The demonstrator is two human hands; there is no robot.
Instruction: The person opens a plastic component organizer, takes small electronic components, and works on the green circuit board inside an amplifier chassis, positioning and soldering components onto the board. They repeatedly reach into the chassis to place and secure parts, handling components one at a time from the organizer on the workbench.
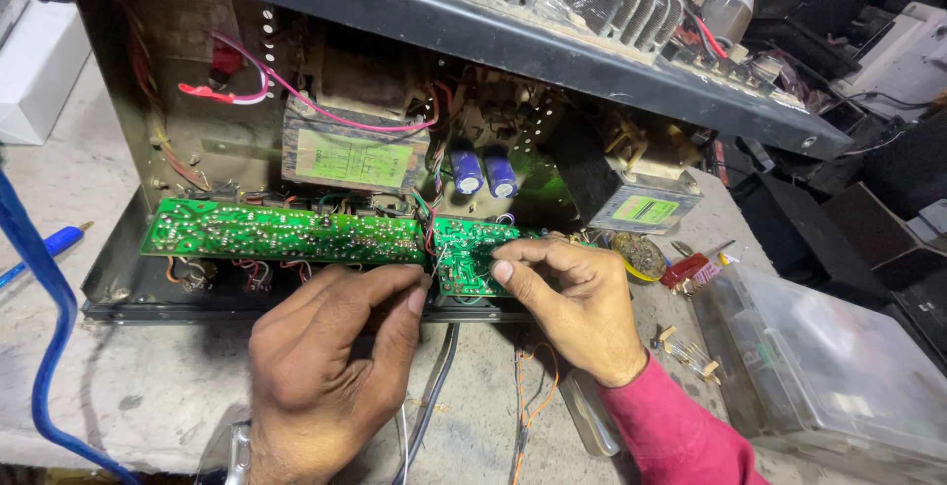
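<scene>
The amplifier chassis (247,71) stands opened on the workbench (128,386), its lid already off and its insides bared: 2 transformers (350,154), 2 blue capacitors (483,174) and loose wiring all show. So the opening-up looks done, while the work on the boards seems to be in its middle, with nothing yet closed up.

The small green circuit board (473,253) sits at the near edge of the chassis, just right of the long green circuit board (281,233). Its solder side faces the camera and slightly up. Its long axis is hard to judge, while the long board beside it runs left to right.

The left hand (330,367) pinches a thin wire or lead at the small board's left edge between thumb and forefinger. The right hand (572,298) presses its thumb on the board's face, fingers curled over the top edge, gripping it.
</scene>
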